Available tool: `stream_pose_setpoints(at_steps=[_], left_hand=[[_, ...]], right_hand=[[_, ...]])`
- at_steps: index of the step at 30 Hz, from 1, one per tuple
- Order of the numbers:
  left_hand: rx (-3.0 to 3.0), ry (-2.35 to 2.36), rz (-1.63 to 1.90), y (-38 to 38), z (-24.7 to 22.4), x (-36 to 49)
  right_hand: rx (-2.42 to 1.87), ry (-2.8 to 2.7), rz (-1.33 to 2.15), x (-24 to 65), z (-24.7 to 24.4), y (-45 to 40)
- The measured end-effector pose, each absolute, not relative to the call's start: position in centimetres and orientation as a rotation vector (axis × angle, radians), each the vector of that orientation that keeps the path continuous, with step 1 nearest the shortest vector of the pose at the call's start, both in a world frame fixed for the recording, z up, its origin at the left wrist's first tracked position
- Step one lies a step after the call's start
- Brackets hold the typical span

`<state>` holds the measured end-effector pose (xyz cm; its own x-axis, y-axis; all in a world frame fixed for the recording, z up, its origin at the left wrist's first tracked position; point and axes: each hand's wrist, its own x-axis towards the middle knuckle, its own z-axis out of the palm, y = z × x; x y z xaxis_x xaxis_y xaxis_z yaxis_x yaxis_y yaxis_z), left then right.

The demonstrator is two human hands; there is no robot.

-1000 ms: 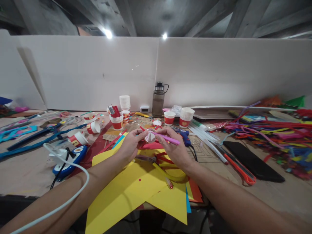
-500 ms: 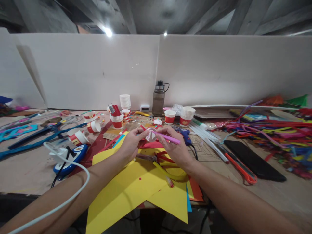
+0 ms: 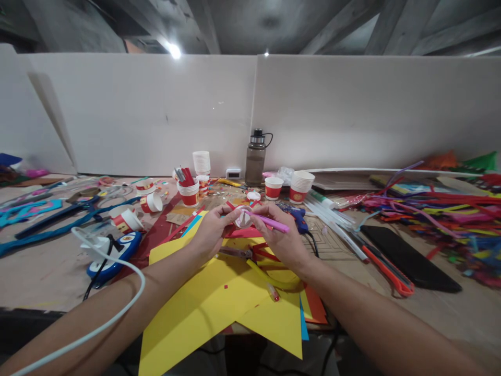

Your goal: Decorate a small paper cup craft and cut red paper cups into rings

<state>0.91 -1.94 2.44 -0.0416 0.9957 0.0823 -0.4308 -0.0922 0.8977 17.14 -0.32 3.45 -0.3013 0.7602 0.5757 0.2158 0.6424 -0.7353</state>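
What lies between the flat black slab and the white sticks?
An orange-and-black tool, probably a cutter, lies between the slab and the sticks, in the head view.

No text, label, brand, number or sign is legible here.

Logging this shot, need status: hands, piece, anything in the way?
Left hand holding small round piece. Right hand gripping pink pen-like stick, one end at the piece. Possible snag: scissors on yellow paper, below the hands.
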Motion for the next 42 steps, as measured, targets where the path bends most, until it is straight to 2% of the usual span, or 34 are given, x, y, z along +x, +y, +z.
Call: stream_pose_setpoints(at_steps=[17, 42], left_hand=[[0.909, 0.818, 1.464, -1.86, 2.25, 0.84], [0.907, 0.831, 1.454, -1.96, 2.16, 0.92]], right_hand=[[-0.797, -1.918, 0.510, 17.23, 3.40, -0.12], [-0.806, -1.948, 0.498, 17.32, 3.90, -0.57]])
